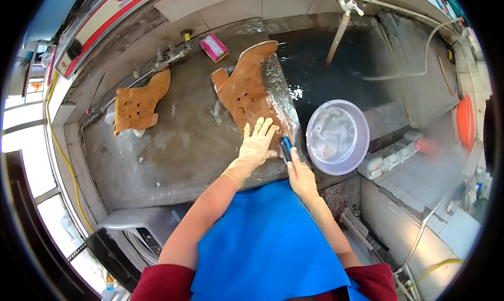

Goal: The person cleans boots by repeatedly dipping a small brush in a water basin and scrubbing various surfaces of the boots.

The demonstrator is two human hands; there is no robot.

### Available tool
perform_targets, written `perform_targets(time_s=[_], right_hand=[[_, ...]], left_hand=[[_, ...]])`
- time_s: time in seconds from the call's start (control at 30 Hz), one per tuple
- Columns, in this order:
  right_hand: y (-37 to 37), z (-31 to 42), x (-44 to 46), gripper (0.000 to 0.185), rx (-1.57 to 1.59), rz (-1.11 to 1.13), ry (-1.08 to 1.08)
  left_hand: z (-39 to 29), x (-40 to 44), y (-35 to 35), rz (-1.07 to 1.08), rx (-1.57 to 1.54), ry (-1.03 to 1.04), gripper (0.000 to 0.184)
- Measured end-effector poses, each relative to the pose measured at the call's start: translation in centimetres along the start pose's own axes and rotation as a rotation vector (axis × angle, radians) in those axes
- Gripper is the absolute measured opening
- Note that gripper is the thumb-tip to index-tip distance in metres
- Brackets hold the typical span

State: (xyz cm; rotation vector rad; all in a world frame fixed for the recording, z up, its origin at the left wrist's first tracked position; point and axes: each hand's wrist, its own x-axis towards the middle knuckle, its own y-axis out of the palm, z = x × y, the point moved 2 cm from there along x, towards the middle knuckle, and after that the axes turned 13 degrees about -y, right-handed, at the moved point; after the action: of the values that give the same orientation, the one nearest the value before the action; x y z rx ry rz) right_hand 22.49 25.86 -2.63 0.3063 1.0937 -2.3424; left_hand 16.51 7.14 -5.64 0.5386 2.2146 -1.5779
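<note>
A tan boot [249,93] lies on its side on the wet grey counter, toe pointing to the back right. My left hand [256,143], in a pale glove, presses flat on the boot's shaft with its fingers spread. Also gloved, my right hand [301,176] is closed around a blue and black brush [286,147] at the shaft's right edge, where whitish foam shows. The brush's bristles are hidden. Farther left, a second tan boot [139,104] rests on the same counter, apart from both hands.
Right of my right hand stands a lilac basin [364,138] of foamy water. Behind it is a dark water tank [325,64] under a tap [346,4]. A pink packet [214,48] lies at the counter's back. White containers [394,155] line the right side.
</note>
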Motion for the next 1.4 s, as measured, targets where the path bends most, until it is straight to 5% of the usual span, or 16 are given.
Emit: perform_targets(time_s=[0.13,0.33,0.43,0.5,0.63,0.67,0.7,0.97,1.03,1.2,1.27,1.4], right_hand=[[-6.1,1.7,0.9,0.053,0.179,-0.405,-0.088],[-8.4,-3.2,0.8,0.054,0.426,-0.565,0.108],[-7.5,-3.8,0.0,0.055,0.616,-0.609,0.209],[-7.7,-1.8,-0.3,0.055,0.825,-0.671,0.262],[-8.6,-0.5,-0.7,0.057,0.696,-0.516,0.332],[-8.1,-1.5,-0.7,0.057,0.601,-0.549,0.268],[-8.0,-2.4,-0.7,0.057,0.557,-0.565,0.238],[-8.4,-7.8,-0.2,0.053,0.237,-0.561,0.146],[-9.5,-7.8,0.7,0.052,0.108,-0.293,0.255],[-8.7,-8.5,3.8,0.054,-0.027,-0.121,0.415],[-7.3,-9.7,4.4,0.056,-0.110,-0.102,0.417],[-8.8,-4.8,1.9,0.057,0.007,-0.233,0.452]], left_hand=[[0.4,2.0,-1.4,-0.206,-0.026,0.047,0.055],[1.4,10.4,-13.2,-0.152,0.912,0.166,0.067],[0.1,13.5,-14.2,-0.083,1.167,0.433,0.033],[-1.3,13.6,-14.4,0.037,1.142,0.491,0.023],[-0.6,15.9,-12.2,0.331,1.018,0.523,0.015],[-0.6,14.9,-13.5,0.224,0.920,0.602,0.016],[-0.7,14.4,-14.4,0.288,0.914,0.428,0.020],[6.7,8.4,-16.0,0.157,0.650,0.023,0.040],[10.1,7.0,-14.1,0.105,0.543,-0.069,0.046],[13.5,4.2,-10.3,0.006,0.383,-0.193,0.050],[11.6,3.9,-10.9,0.176,0.416,-0.400,0.045],[6.4,3.7,-12.3,-0.118,0.418,-0.041,0.059]])
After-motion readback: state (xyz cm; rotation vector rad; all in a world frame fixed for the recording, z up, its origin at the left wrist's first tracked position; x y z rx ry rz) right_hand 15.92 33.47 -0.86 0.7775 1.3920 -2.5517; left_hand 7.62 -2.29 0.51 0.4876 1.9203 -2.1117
